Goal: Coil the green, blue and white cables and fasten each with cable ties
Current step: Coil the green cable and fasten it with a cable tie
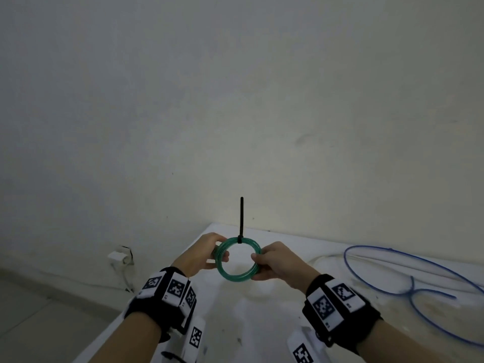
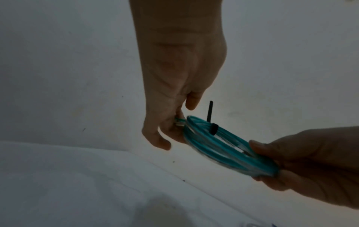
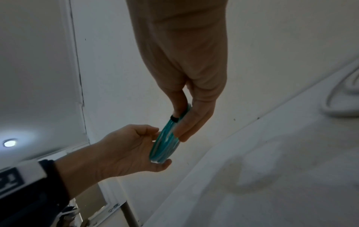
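The green cable (image 1: 237,273) is wound into a small round coil, held up above the white table (image 1: 235,323). A black cable tie (image 1: 241,221) is fastened round its top, with the long tail standing straight up. My left hand (image 1: 209,254) pinches the coil's left side and my right hand (image 1: 272,260) pinches its right side. In the left wrist view the green coil (image 2: 223,147) lies tilted between left hand (image 2: 170,132) and right hand (image 2: 303,161), tie (image 2: 213,127) on top. The blue cable (image 1: 408,281) lies loose on the table at right. A white cable (image 3: 338,98) lies behind it.
A plain wall (image 1: 235,100) rises just behind the table's far edge. A wall socket with a white plug (image 1: 120,256) sits low at left, beside the tiled floor (image 1: 39,310). A black tie (image 1: 174,358) lies at the table's near edge.
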